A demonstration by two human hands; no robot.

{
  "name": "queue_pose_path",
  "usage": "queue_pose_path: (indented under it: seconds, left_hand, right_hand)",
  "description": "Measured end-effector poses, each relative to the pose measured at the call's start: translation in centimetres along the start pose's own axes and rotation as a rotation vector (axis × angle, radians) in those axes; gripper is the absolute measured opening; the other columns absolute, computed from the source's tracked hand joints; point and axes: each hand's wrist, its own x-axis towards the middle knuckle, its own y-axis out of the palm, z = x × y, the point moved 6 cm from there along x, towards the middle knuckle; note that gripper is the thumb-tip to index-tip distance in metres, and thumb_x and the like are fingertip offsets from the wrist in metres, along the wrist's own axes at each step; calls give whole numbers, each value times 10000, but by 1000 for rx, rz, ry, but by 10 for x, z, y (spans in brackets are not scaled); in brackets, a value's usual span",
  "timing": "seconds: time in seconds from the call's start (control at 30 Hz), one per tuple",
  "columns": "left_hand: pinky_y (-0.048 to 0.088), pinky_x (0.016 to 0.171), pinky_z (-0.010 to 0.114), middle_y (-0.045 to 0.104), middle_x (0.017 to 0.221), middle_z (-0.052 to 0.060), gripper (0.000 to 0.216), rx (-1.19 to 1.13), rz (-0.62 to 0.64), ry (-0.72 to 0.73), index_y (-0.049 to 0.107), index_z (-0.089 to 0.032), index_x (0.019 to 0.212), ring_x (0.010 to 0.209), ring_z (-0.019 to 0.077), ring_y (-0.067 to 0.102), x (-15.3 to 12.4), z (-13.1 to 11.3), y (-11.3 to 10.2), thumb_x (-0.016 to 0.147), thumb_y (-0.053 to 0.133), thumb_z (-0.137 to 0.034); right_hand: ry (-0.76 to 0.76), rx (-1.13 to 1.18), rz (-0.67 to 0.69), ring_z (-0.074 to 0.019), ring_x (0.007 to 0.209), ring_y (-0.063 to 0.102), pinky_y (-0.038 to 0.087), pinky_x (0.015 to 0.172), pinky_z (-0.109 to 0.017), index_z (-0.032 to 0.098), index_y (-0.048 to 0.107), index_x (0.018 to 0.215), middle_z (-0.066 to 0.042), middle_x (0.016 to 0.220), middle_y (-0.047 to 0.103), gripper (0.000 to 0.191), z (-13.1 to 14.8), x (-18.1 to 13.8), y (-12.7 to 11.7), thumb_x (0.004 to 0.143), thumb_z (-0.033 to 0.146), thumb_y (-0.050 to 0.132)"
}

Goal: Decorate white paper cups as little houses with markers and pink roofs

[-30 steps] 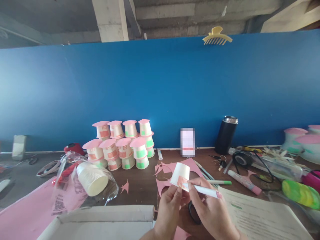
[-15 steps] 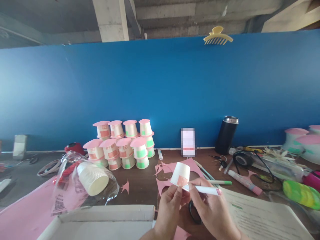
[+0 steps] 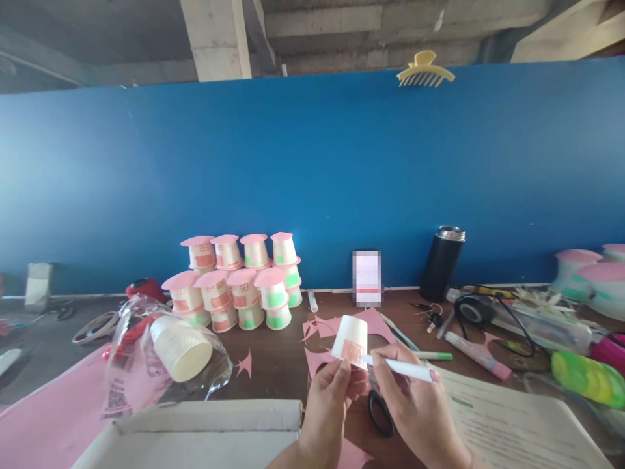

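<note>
My left hand (image 3: 328, 407) pinches a small white paper cup (image 3: 350, 339) held upside down above the table, a red-pink square stuck on its side. My right hand (image 3: 415, 407) grips a white pen (image 3: 400, 369) with a pink end, its tip touching the square on the cup. Black scissors (image 3: 381, 413) lie on the table just under my hands, partly hidden by them.
A stack of pink-roofed cup houses (image 3: 239, 280) stands against the blue partition (image 3: 312, 176). A bag of white cups (image 3: 168, 355) lies left, a cardboard box (image 3: 195, 433) in front, printed paper (image 3: 512, 423) right, a black flask (image 3: 442, 262) and glue stick (image 3: 476, 355) behind.
The cup has tilted and shifted slightly left in my left hand. My right hand has moved the pen a little, its tip staying on the red square.
</note>
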Motion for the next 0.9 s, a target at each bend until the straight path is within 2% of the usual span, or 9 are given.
queue_pose_path:
  seconds: [0.13,0.33,0.53,0.7,0.9]
  left_hand:
    - [468,730,280,693,713,74,341,-104,-45,-12,716,-116,724,703,154,626,1,2,-3,633,832,-424]
    - [462,717,273,694,715,81,326,-114,-27,-14,717,-109,728,704,155,627,2,3,-4,658,820,-410]
    - [461,711,264,695,715,77,320,-118,-18,-14,720,-108,734,696,145,623,2,2,-2,664,819,-404]
    - [459,700,266,686,697,67,313,-129,0,-7,716,-109,738,672,139,614,2,3,-2,681,807,-403]
    - [464,749,292,687,693,63,295,-160,1,-13,710,-118,728,698,156,626,5,8,-4,669,817,-387]
  right_hand:
    - [-1,-34,-31,-148,557,617,452,470,-216,221,589,838,-10,681,653,222,-3,-1,-2,931,392,484]
    - [7,-72,-32,-160,580,643,473,489,-225,221,602,855,-16,704,677,231,-2,1,-2,934,396,474]
    - [18,-91,-8,-169,610,659,477,513,-230,224,614,842,-14,706,690,255,-2,1,-2,932,412,467]
    - [36,-90,11,-166,578,641,446,474,-228,224,608,815,-14,673,682,277,-2,1,0,931,432,466]
    - [14,-55,51,-174,627,641,461,519,-232,211,600,798,-27,691,674,273,1,1,3,932,411,473]
